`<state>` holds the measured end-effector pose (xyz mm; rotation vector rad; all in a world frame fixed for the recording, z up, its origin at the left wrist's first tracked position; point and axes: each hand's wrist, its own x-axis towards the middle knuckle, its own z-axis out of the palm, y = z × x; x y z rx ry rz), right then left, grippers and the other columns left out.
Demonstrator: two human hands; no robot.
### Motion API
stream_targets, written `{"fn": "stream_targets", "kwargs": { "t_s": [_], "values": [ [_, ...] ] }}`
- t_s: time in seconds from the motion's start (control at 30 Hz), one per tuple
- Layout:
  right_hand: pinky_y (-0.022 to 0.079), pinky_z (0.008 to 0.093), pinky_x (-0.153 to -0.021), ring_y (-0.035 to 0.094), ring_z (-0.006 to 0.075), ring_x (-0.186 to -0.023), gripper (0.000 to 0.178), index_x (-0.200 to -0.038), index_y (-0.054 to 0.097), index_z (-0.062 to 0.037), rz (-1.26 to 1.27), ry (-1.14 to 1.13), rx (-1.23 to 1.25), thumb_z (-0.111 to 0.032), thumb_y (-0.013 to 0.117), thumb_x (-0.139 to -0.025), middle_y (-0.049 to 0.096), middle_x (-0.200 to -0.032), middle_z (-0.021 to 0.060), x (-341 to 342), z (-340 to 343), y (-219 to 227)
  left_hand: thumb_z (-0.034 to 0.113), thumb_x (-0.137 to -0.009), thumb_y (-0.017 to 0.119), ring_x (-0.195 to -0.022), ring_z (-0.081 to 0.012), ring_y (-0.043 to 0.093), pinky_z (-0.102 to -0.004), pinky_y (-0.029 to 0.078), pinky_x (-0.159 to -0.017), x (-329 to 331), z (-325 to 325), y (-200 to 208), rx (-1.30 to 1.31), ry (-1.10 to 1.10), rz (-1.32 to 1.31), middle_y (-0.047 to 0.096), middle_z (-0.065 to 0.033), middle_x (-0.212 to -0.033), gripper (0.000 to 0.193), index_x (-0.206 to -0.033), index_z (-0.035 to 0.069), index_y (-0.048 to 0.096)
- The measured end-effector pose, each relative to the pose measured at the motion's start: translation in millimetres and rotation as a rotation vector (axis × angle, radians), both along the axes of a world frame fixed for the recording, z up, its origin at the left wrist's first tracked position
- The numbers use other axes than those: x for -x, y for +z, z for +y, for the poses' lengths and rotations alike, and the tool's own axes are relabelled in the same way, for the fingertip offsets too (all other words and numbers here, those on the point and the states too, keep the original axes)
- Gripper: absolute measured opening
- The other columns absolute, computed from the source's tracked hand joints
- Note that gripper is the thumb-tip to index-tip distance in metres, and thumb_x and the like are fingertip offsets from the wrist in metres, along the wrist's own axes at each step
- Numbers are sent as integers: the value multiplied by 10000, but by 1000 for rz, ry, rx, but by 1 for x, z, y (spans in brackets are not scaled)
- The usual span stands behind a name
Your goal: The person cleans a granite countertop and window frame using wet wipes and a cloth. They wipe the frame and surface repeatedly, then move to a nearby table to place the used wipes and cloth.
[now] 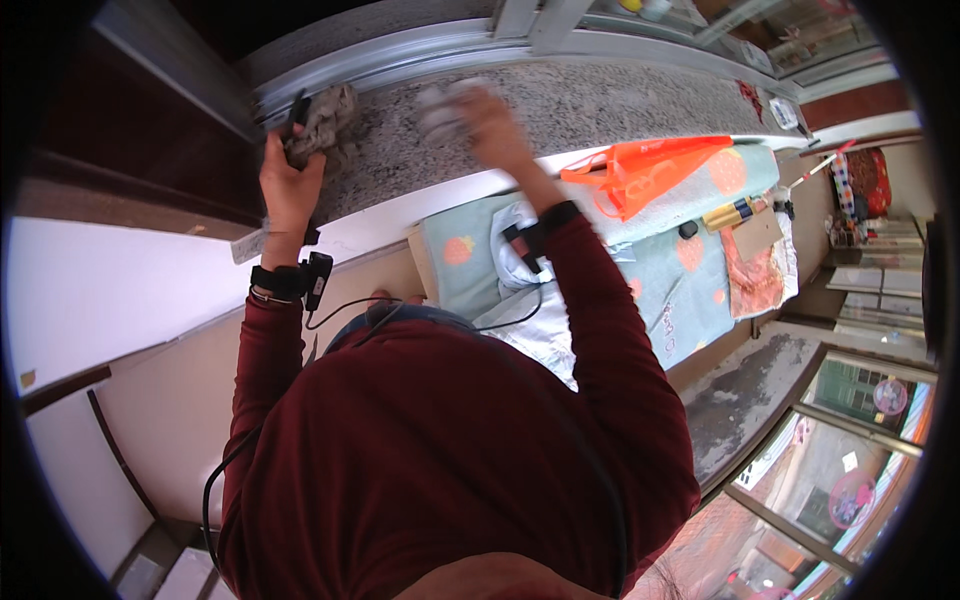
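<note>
My left hand (289, 184) is closed at the left end of a speckled granite windowsill (400, 160), gripping a crumpled grey rag (330, 120). A slim black object (298, 110) pokes up beside the rag from the same hand; its kind is not clear. Farther right, my right hand (494, 128) is over the sill, smeared by motion. Under its fingers shows a whitish cloth (440, 112), also blurred, which the hand seems to press on the stone.
Beside the sill, a bed with a light-blue patterned cover (670, 270) carries an orange plastic bag (650, 175) and a piece of cardboard (757, 233). A metal window frame (420, 50) runs along the sill's back. A dark wooden panel (140, 130) stands left.
</note>
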<state>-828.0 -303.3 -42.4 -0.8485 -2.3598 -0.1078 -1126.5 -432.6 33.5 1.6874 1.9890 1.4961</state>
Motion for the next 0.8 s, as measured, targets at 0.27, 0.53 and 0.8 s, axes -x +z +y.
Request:
{"fn": "stream_targets", "kwargs": {
  "t_s": [0.27,0.53,0.8],
  "values": [
    [389,460,-1025,465,387,-1240,525,-1338,525,-162,40,-626,279,-216,573,-819,516,-1335,190,-161,76,6,-55,-774,618,-940,-83,507,-216,405,-868,36,-60,63,-147,-113,-315,558,12,-1004,359,-1098,73,533],
    [279,606,-1049,371,480,-1294,442,-1306,551,-182,-26,-461,239,-423,447,-952,426,-1394,260,-1,17,-3,-113,-761,562,-1089,-148,537,-287,419,-950,72,-143,79,-79,-244,-625,550,-64,-1184,459,-1177,67,487],
    [290,592,-1050,329,476,-1321,476,-1316,500,-120,-131,-68,187,-162,539,-843,380,-1424,245,190,-44,7,-57,-696,563,-1214,-249,491,-380,398,-1015,109,-224,82,-138,-164,-607,487,-182,-1311,496,-1161,81,464]
  ]
}}
